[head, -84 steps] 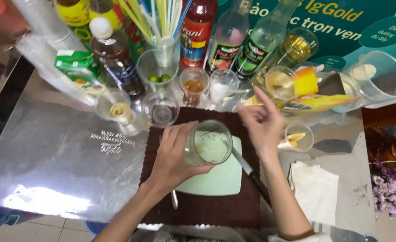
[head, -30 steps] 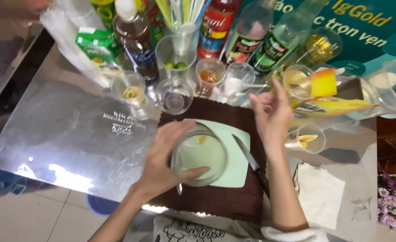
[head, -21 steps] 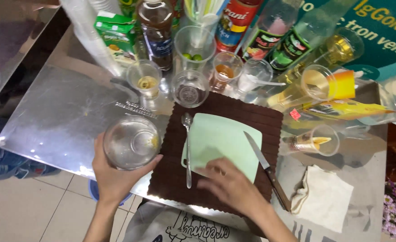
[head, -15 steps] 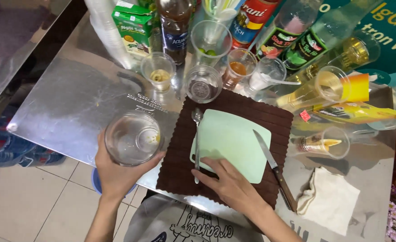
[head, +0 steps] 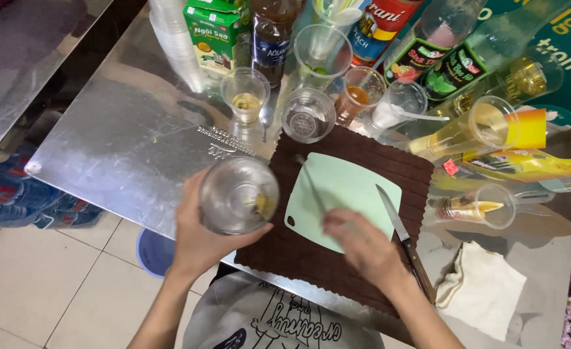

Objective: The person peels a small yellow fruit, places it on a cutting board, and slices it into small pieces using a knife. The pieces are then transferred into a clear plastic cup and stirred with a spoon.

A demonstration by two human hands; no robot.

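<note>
My left hand [head: 198, 236] grips a clear cup [head: 239, 194] with a little yellowish residue inside, held over the metal table's near edge, left of the brown mat [head: 285, 255]. On the mat lies a pale green cutting board [head: 356, 184]. My right hand [head: 363, 245], blurred, rests on the board's near edge with its fingers closed on the handle of a metal spoon [head: 311, 184] that slants across the board. A knife [head: 395, 223] lies along the board's right side.
Behind the mat stand several clear cups [head: 308, 116], a small glass [head: 247, 97], syrup bottles [head: 379, 26] and a green carton [head: 211, 32]. Tipped cups [head: 486, 126] lie at right, a white cloth [head: 482, 291] at near right. A blue bucket [head: 151, 252] sits on the floor.
My left hand carried the cup from above the board to the table's left near edge. My right hand dropped from the back cups to the board and took the spoon handle.
</note>
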